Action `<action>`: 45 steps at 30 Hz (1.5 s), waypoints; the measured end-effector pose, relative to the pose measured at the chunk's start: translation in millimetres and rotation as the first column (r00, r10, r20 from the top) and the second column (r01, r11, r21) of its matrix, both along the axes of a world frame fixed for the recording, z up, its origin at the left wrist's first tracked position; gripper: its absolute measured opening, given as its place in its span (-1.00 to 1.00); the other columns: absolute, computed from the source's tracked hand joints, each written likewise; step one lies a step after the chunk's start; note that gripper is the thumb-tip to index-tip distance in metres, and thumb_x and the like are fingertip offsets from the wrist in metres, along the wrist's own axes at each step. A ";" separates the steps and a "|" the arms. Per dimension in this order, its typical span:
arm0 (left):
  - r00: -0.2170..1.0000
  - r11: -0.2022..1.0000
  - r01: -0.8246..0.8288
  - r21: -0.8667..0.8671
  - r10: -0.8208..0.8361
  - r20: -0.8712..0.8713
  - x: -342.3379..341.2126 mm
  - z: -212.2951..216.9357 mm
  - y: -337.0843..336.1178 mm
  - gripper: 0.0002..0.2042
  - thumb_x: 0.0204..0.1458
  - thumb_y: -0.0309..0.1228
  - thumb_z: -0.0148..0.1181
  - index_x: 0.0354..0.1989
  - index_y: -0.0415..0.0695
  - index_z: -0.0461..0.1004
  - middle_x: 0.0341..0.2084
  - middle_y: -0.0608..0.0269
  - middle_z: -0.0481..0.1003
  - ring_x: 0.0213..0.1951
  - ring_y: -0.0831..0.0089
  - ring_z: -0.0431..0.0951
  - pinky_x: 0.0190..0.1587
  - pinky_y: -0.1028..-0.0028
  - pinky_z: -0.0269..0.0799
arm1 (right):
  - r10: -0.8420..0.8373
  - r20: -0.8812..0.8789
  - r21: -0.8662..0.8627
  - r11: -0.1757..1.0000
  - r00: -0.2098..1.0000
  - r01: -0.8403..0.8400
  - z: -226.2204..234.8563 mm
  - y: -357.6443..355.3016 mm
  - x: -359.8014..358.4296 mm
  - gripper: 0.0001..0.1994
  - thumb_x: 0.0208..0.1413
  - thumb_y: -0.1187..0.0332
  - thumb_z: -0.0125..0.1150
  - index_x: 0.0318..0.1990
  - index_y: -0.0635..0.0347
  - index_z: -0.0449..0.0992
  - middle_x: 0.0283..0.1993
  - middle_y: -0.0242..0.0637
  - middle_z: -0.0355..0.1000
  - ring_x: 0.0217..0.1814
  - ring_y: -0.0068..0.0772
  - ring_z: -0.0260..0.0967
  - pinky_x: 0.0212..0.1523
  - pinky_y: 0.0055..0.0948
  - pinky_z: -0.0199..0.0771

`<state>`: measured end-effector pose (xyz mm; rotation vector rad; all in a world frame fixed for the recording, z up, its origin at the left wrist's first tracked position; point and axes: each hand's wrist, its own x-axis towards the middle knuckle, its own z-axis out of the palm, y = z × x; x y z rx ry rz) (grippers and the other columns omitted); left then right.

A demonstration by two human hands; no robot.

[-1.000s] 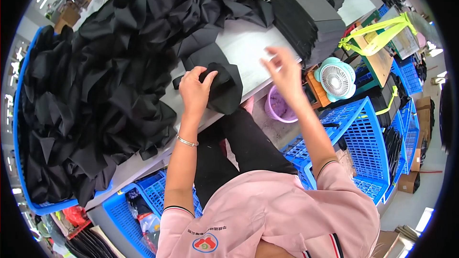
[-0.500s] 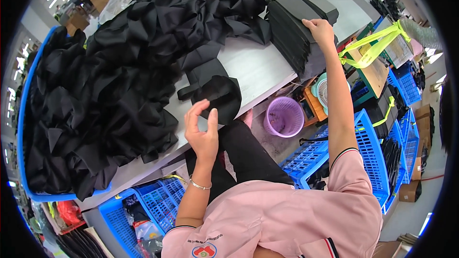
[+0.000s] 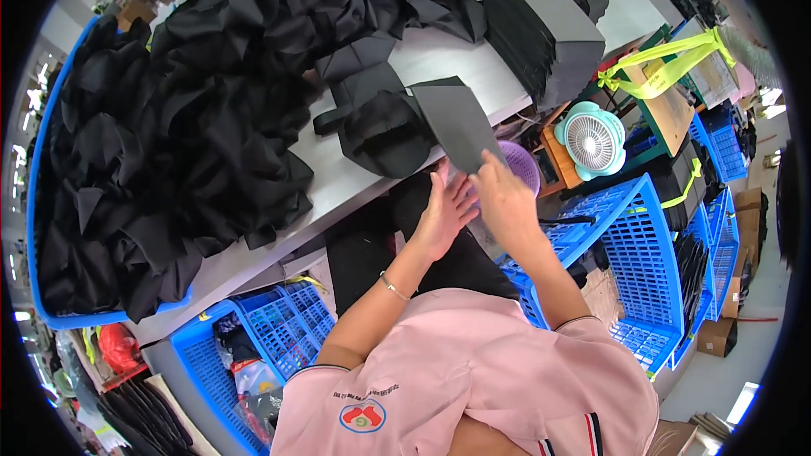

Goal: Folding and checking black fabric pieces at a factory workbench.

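Note:
Pinched in my right hand [image 3: 507, 201] is a dark grey flat panel [image 3: 456, 122], held by its near end over the table's front edge. Its far end lies beside a black sewn fabric piece with a loop [image 3: 384, 139] on the table. My left hand [image 3: 446, 213] is just left of the right one, fingers spread, with nothing in it. A thick stack of black and grey panels [image 3: 541, 8] stands at the back right. A big heap of crumpled black fabric pieces [image 3: 228, 59] covers the table's left side.
A blue bin [image 3: 42, 228] borders the heap at the left. Below the table are a blue basket [image 3: 287, 329] left and a larger blue basket [image 3: 642, 262] right. A purple basket [image 3: 522, 165] and a turquoise fan [image 3: 590, 142] stand right; yellow-green tape [image 3: 667, 67] hangs behind.
My right hand has come back from the stack toward me with a grey panel in it. My left hand has moved right, close beside it.

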<state>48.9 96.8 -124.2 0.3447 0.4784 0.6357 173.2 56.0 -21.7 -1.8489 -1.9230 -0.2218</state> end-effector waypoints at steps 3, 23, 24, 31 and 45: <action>0.993 0.993 0.114 -0.029 -0.113 0.024 8.6 0.3 -11.7 -0.12 0.06 0.45 -0.21 0.32 -0.05 0.26 0.25 0.26 0.33 0.26 0.33 0.34 0.32 0.23 0.23 | 0.004 -0.247 -0.206 0.977 0.969 -0.057 -5.1 -28.7 -11.8 -0.79 0.26 0.36 0.13 -0.09 0.33 0.39 0.00 0.08 0.50 -0.12 0.08 0.53 -0.15 -0.14 0.54; 0.991 0.996 -0.071 0.055 0.064 0.119 -23.7 74.1 -19.1 -0.39 -0.10 -0.62 0.26 0.22 -0.27 0.27 0.00 -0.02 0.50 0.02 0.13 0.57 0.16 0.12 0.50 | -0.089 -0.735 -0.214 0.971 0.672 -0.105 18.6 -106.3 -7.5 -0.88 0.17 0.45 0.19 -0.33 0.35 0.50 0.00 -0.04 0.38 0.06 -0.08 0.30 0.04 -0.23 0.32; 0.992 0.993 -0.101 0.056 0.097 0.077 -27.1 74.5 -18.5 -0.40 -0.10 -0.63 0.26 0.21 -0.27 0.28 -0.01 -0.01 0.50 0.02 0.14 0.58 0.13 0.13 0.52 | -0.087 -0.738 -0.214 0.971 0.669 -0.110 15.9 -103.2 -8.7 -0.88 0.17 0.45 0.19 -0.33 0.35 0.50 0.00 -0.04 0.38 0.06 -0.08 0.30 0.04 -0.23 0.32; 0.983 0.976 -0.156 0.154 0.169 -0.074 -48.0 79.8 -17.8 -0.53 -0.10 -0.65 0.26 0.08 -0.32 0.42 -0.07 0.02 0.54 -0.07 0.19 0.62 0.01 0.23 0.60 | -0.100 -0.810 -0.163 0.985 0.579 -0.059 18.0 -75.8 -30.0 -0.80 0.19 0.39 0.21 -0.09 0.30 0.49 -0.02 -0.10 0.44 -0.12 -0.27 0.43 -0.13 -0.38 0.45; 0.050 0.302 0.315 0.900 0.941 -0.334 -90.3 71.7 56.8 -0.68 0.03 -0.37 0.31 0.01 -0.01 0.61 0.28 0.00 0.25 0.09 0.11 0.30 0.17 0.27 0.27 | 0.015 -0.715 -0.204 0.952 0.699 -0.229 -22.6 -28.2 -10.5 -0.66 0.24 0.33 0.17 0.14 0.19 0.47 -0.21 0.02 0.54 -0.26 -0.08 0.53 -0.19 -0.36 0.49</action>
